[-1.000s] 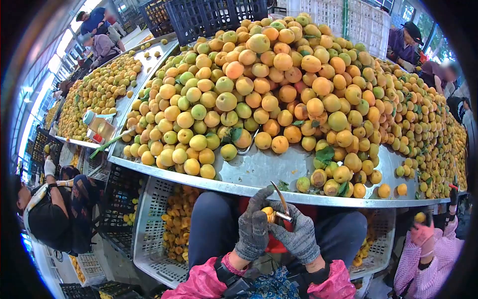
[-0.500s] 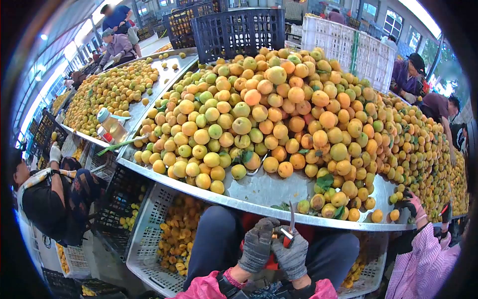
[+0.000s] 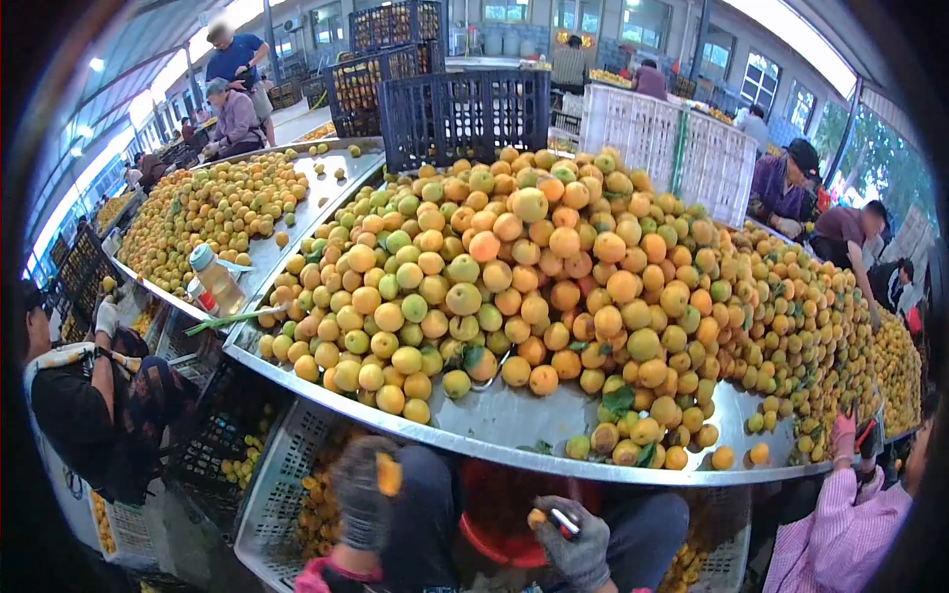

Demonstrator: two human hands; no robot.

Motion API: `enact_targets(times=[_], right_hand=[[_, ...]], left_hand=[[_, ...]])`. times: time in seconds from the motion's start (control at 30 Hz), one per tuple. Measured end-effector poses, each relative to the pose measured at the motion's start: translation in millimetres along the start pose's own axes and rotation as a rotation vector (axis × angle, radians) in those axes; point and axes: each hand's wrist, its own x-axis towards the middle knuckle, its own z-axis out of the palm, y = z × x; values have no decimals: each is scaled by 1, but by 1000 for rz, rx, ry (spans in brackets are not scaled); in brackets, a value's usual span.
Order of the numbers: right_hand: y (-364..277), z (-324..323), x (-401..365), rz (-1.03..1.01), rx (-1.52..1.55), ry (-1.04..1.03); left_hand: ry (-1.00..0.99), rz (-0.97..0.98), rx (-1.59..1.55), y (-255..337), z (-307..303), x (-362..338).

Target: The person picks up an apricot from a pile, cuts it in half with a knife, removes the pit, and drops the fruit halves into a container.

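My left hand (image 3: 364,494), in a grey glove blurred by motion, is over the light crate (image 3: 265,494) at the lower left, with an orange fruit piece (image 3: 388,474) at its fingers. My right hand (image 3: 576,544), also gloved in grey, is closed around a small knife (image 3: 564,524) above my right thigh. Another orange piece (image 3: 536,518) shows at the fingertips of that hand. Cut orange fruit (image 3: 314,514) lies inside the light crate. Beyond my knees, a large heap of yellow-orange fruit (image 3: 534,267) covers much of the metal table (image 3: 494,420).
A red tub (image 3: 504,553) stands between my knees. Co-workers sit at the left (image 3: 89,395) and right (image 3: 840,524). A dark crate (image 3: 465,114) and a white crate (image 3: 638,138) stand behind the heap. A bottle (image 3: 217,280) is on the left table.
My hands have separated. The left hand has moved left over the crate with a fruit piece, while the right hand stays near my thigh with the knife. The view has tilted up slightly.
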Motion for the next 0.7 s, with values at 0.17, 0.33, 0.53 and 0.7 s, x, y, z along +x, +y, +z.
enact_targets(times=[0.17, 0.33, 0.53, 0.7], right_hand=[[37, -4, 8, 49, -182, -63], [30, -13, 19, 71, -144, -139], [35, -24, 9, 25, -254, -150], [14, -36, 20, 182, 88, 13]], left_hand=[[29, 265, 824, 22, -66, 21], [-164, 208, 531, 20, -8, 38], [-548, 756, 879, 17, 157, 97], [-810, 669, 1301, -26, 247, 118]])
